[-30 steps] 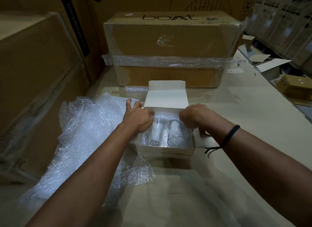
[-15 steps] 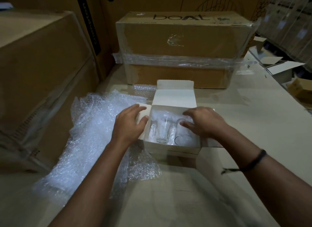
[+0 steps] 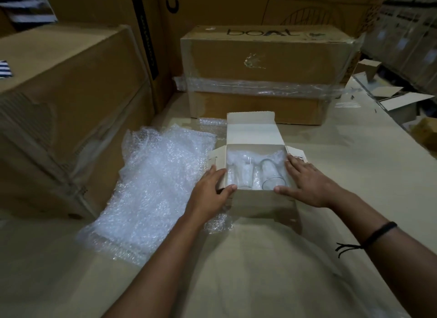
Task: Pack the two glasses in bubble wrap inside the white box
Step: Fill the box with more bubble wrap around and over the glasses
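The white box (image 3: 257,198) stands open on the table, its lid flap (image 3: 253,130) raised at the back. Two clear glasses lie side by side inside it on bubble wrap, the left glass (image 3: 242,175) and the right glass (image 3: 272,178) with its rim toward me. My left hand (image 3: 210,194) holds the box's left side, thumb on the front corner and fingers along the left flap. My right hand (image 3: 307,185) lies against the box's right side, fingers straight along the right flap and thumb on the front rim.
A loose heap of bubble wrap (image 3: 153,182) lies left of the box. A taped brown carton (image 3: 267,74) stands right behind it, and a big carton (image 3: 66,109) flanks the left. Small opened boxes (image 3: 397,100) sit at the table's far right edge.
Both hands have come out from over the glasses to the box's outer sides. The left flap, folded inward half a second ago, now lies outward.
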`<state>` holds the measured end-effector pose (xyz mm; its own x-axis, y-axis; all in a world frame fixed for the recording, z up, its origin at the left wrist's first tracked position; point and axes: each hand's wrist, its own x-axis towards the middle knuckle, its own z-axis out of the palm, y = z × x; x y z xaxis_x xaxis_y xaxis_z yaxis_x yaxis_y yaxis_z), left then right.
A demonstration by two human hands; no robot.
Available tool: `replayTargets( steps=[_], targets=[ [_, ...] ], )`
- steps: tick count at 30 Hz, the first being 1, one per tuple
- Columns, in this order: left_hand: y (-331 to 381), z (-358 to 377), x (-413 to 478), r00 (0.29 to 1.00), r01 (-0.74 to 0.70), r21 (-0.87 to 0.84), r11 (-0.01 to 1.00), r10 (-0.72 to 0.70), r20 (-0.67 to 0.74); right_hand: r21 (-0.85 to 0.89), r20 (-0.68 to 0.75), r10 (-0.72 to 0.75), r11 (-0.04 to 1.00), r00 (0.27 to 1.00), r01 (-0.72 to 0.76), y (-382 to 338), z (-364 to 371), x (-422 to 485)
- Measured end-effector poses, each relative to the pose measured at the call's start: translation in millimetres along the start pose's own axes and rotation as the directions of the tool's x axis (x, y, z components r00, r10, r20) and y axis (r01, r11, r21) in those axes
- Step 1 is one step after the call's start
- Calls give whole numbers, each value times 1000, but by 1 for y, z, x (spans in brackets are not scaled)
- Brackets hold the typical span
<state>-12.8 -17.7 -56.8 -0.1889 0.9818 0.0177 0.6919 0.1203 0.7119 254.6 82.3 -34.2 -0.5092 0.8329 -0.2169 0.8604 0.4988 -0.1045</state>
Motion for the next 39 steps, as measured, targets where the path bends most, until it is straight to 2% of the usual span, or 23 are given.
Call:
replayTargets(
  steps=[2,4,5,7,8,9,10,12,14,16,19,21,25,27,29,30,33,35,37,39],
  targets=[
    [-1,-8,-3,1000,-17,-12,1000,16,-19,-24,-10,32,999,999,-32,-3,0,-1],
    [-11,-21,-12,990,-27,10,1000,28,-136,-43,-133,50,998,990,-56,-13,1,-8],
    [-20,-30,-17,975,-22,43,999,31,-222,-11,-271,28,999,962,-32,-20,3,-16],
    [-45,-48,-30,933,38,152,988,19,-360,128,-548,-9,987,836,95,-48,11,-36],
    [-59,-57,-36,923,102,223,969,-9,-384,195,-624,-13,966,781,172,-67,18,-46],
    [-72,-66,-41,926,174,300,938,-52,-375,220,-649,-38,947,760,235,-86,28,-54],
    [-82,-72,-44,936,237,369,899,-109,-335,226,-633,-78,933,770,280,-105,38,-58],
    [-93,-81,-47,944,313,419,852,-232,-233,266,-502,-125,919,856,290,-136,61,-57],
    [-96,-84,-48,947,311,407,859,-245,-208,267,-307,-115,942,945,202,-157,82,-50],
    [-93,-87,-47,944,303,418,856,-211,-252,185,-235,-62,977,970,107,-167,98,-44],
    [-93,-95,-47,913,299,298,907,-181,-365,76,-275,-49,994,960,73,-173,109,-44],
    [-97,-100,-44,909,279,256,926,-169,-380,63,-278,-40,996,960,60,-173,109,-44],
    [-104,-106,-30,946,234,271,934,-155,-284,24,-285,-26,999,958,34,-176,110,-44],
    [-107,-103,-17,974,168,365,916,-97,-205,27,-289,-22,999,957,31,-178,109,-43],
    [-108,-98,-6,987,159,448,880,-134,-87,28,-295,-21,999,955,31,-178,109,-43],
    [-109,-96,-2,985,174,446,878,-155,-79,28,-296,-22,999,955,31,-178,109,-43],
    [-111,-96,7,958,231,290,929,-165,-234,46,-302,-6,999,953,20,-178,109,-42],
    [-116,-99,13,937,211,201,956,-140,-319,58,-312,-3,998,950,22,-178,109,-41],
    [-119,-99,18,963,142,305,942,-61,-262,57,-319,-2,998,948,21,-177,110,-41],
    [-119,-95,18,988,132,419,898,-86,-127,58,-320,0,998,947,20,-178,109,-42]
  ],
)
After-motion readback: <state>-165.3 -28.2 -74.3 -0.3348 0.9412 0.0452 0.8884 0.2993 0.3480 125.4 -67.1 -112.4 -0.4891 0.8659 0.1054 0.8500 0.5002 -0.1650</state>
